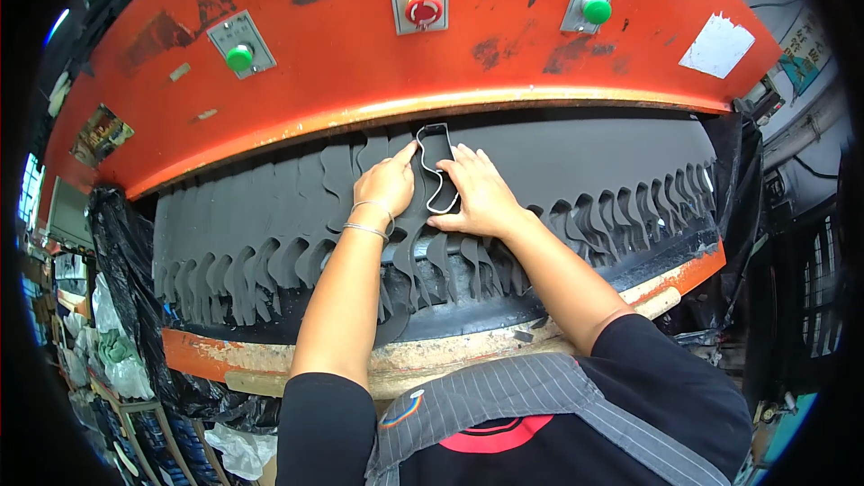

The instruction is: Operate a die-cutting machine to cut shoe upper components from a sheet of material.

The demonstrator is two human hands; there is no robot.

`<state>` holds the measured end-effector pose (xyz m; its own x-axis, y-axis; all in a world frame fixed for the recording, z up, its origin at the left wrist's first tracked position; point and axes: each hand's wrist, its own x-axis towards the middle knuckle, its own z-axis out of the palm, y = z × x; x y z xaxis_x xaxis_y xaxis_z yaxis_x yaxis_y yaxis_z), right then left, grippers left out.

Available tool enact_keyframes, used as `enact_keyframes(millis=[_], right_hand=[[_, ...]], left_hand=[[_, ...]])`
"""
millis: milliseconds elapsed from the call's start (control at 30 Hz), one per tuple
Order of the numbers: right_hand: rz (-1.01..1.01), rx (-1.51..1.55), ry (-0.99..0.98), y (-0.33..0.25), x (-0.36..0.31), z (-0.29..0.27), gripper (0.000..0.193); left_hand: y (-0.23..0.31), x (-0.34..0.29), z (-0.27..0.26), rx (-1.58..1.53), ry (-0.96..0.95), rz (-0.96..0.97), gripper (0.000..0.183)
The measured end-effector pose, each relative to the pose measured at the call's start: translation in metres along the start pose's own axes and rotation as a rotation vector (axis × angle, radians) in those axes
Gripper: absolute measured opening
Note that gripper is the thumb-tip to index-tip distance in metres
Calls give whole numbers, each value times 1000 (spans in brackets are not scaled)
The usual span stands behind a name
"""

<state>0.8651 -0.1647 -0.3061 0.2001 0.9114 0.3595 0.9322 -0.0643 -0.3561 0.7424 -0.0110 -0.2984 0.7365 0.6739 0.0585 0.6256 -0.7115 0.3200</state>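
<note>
I am holding a wavy metal cutting die (436, 168) flat against the dark sheet material (576, 157) on the press bed, directly under the orange press head (360, 63). My left hand (385, 184) is lying at the die's left side, its index finger extended and pressing on the upper left edge of the die; the other fingers are curled loosely together. My right hand (480, 191) is lying at the die's right side, fingers spread and flat on the sheet, thumb pressing on the die's lower end. Neither hand is gripping the die; both are bracing it from outside.

The sheet is showing rows of curved cut-outs (270, 261) along its near edge, left and right of my forearms. The press head is carrying two green push buttons (239, 57) (596, 10) and a red stop button (423, 9) between them. Black plastic sheeting (121, 252) is hanging at the bed's left end.
</note>
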Motion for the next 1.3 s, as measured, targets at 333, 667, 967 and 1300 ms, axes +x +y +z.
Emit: enact_keyframes(millis=[333, 667, 967, 1300], right_hand=[[-156, -122, 1275, 61, 69, -167, 44], [3, -209, 1231, 76, 79, -165, 59], [-439, 252, 140, -42, -47, -43, 56], [-482, 154, -266, -68, -122, -54, 75]], left_hand=[[-42, 9, -136, -437, 1107, 250, 24], [-70, -28, -159, -252, 603, 107, 37], [-12, -172, -1, -329, 108, 21, 23], [41, -215, 19, -236, 228, 118, 20]])
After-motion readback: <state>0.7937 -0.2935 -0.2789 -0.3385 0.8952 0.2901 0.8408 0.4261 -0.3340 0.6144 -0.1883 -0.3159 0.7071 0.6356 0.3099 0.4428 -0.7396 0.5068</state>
